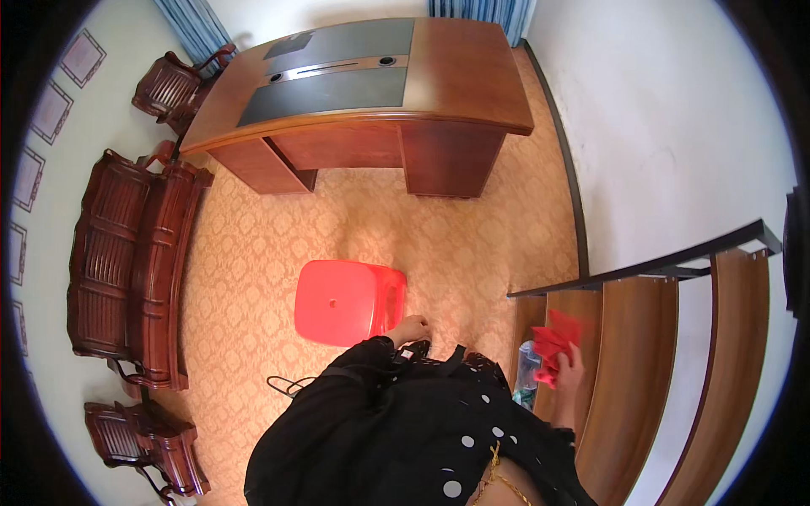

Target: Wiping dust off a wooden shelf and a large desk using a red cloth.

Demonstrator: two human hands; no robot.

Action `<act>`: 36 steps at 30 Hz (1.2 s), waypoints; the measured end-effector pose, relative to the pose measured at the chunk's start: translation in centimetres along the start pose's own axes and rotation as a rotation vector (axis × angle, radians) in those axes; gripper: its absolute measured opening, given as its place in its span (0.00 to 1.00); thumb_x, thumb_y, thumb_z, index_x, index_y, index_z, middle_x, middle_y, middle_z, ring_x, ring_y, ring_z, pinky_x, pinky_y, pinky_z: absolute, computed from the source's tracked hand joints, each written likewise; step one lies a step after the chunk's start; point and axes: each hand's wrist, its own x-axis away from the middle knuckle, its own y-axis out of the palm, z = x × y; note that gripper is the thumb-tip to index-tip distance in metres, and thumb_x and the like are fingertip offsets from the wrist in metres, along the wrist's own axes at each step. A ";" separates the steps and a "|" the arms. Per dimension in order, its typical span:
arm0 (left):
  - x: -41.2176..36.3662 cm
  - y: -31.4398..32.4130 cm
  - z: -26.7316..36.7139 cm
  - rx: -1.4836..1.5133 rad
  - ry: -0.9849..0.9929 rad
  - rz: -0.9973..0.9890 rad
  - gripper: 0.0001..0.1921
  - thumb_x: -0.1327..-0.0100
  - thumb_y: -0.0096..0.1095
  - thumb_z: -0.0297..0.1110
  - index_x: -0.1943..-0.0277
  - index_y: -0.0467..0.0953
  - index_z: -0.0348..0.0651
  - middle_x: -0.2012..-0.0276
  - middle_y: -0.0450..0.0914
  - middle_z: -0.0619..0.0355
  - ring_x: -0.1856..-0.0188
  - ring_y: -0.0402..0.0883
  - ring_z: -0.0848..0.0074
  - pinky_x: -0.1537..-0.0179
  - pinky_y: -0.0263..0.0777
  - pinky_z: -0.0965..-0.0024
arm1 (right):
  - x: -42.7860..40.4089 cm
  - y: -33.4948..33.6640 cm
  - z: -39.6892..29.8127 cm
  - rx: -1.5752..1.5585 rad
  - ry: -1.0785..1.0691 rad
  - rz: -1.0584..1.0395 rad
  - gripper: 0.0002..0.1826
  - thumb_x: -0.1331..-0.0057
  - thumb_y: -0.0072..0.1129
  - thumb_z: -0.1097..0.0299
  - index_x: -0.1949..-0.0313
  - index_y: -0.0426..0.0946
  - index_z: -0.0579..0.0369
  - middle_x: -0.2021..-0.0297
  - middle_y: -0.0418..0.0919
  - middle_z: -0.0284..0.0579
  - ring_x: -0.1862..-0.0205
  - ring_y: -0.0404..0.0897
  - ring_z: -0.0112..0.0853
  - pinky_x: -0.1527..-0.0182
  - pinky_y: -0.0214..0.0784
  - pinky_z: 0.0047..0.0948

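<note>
My right hand (569,367) grips a crumpled red cloth (557,341) in front of a wooden shelf board (633,354) of the rack. The cloth's upper edge looks slightly blurred. Partly behind the cloth, a clear plastic item (526,367), perhaps a bottle or a bag, lies low by the rack. My left hand (411,329) hangs low in front of my body, its fingers curled, with nothing visible in it. Just to its left stands a red plastic stool (338,303) with a small hole in its seat; whether the hand touches it I cannot tell.
The rack's black metal frame (683,253) reaches toward the white wall (658,126). Ahead stands a large wooden desk (468,76) with dark inset panels. A carved wooden bench (126,265) and two armchairs line the left wall. A black cable loop (285,384) lies on the patterned floor.
</note>
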 end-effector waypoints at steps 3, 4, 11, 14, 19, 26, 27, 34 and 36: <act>-0.5 -1.7 -1.9 -0.031 -0.025 0.047 0.20 0.45 0.57 0.47 0.59 0.80 0.39 0.59 0.80 0.43 0.54 0.79 0.55 0.52 0.72 0.61 | -0.6 8.6 -4.1 -0.191 0.085 -0.162 0.18 0.38 0.53 0.75 0.47 0.73 0.61 0.56 0.77 0.41 0.55 0.75 0.25 0.51 0.68 0.25; -0.6 -2.2 -3.2 -0.022 -0.034 0.053 0.20 0.45 0.57 0.47 0.59 0.80 0.39 0.59 0.80 0.43 0.54 0.79 0.55 0.52 0.72 0.61 | -0.8 10.6 -6.3 -0.265 0.095 -0.251 0.18 0.38 0.54 0.75 0.48 0.73 0.61 0.56 0.77 0.41 0.55 0.74 0.25 0.51 0.67 0.25; 0.7 -4.3 -13.2 -0.240 0.003 0.108 0.18 0.44 0.53 0.45 0.60 0.81 0.40 0.60 0.81 0.43 0.56 0.79 0.51 0.52 0.72 0.55 | -10.3 18.8 -8.9 -0.204 0.003 -0.521 0.18 0.35 0.51 0.75 0.45 0.71 0.61 0.55 0.78 0.40 0.55 0.77 0.25 0.51 0.69 0.24; 2.4 -4.8 -13.9 -0.037 -0.353 0.241 0.18 0.44 0.53 0.45 0.61 0.81 0.40 0.60 0.81 0.44 0.57 0.80 0.52 0.53 0.73 0.56 | -13.7 22.9 -12.1 -0.326 0.093 -0.587 0.18 0.37 0.53 0.73 0.46 0.72 0.60 0.54 0.77 0.40 0.55 0.76 0.27 0.51 0.68 0.24; 0.8 -5.7 -13.3 0.068 -0.367 0.112 0.18 0.42 0.52 0.44 0.58 0.80 0.40 0.61 0.82 0.46 0.58 0.80 0.53 0.53 0.72 0.54 | -21.4 28.1 -16.0 -0.359 0.084 -0.633 0.18 0.36 0.53 0.73 0.45 0.71 0.59 0.54 0.77 0.40 0.53 0.75 0.27 0.49 0.66 0.24; -5.7 -7.3 -3.7 0.296 -0.239 0.358 0.15 0.38 0.51 0.41 0.57 0.77 0.39 0.65 0.81 0.43 0.60 0.81 0.53 0.58 0.72 0.57 | -32.5 32.1 -32.8 0.151 -0.871 -0.536 0.18 0.41 0.58 0.73 0.50 0.73 0.55 0.54 0.72 0.46 0.49 0.72 0.41 0.47 0.64 0.34; -6.2 -8.9 -1.2 0.311 -0.288 0.360 0.15 0.38 0.52 0.41 0.58 0.78 0.39 0.65 0.81 0.43 0.60 0.81 0.54 0.59 0.72 0.58 | -33.4 32.9 -35.1 0.197 -0.871 -0.530 0.18 0.41 0.58 0.70 0.51 0.74 0.54 0.55 0.72 0.47 0.49 0.71 0.44 0.47 0.64 0.37; -8.7 -17.3 0.7 0.540 -0.515 0.504 0.16 0.42 0.58 0.43 0.60 0.78 0.39 0.66 0.81 0.44 0.60 0.81 0.56 0.58 0.73 0.60 | -43.2 44.0 -34.6 0.814 -1.094 -0.268 0.28 0.39 0.57 0.50 0.41 0.66 0.44 0.45 0.70 0.47 0.42 0.66 0.46 0.43 0.61 0.47; -9.4 -16.6 -3.1 0.369 -0.517 0.615 0.16 0.42 0.57 0.42 0.59 0.79 0.38 0.66 0.82 0.44 0.60 0.82 0.57 0.56 0.74 0.60 | -42.9 46.3 -34.7 0.811 -1.179 -0.215 0.28 0.37 0.55 0.50 0.40 0.66 0.43 0.43 0.69 0.48 0.41 0.66 0.46 0.42 0.59 0.46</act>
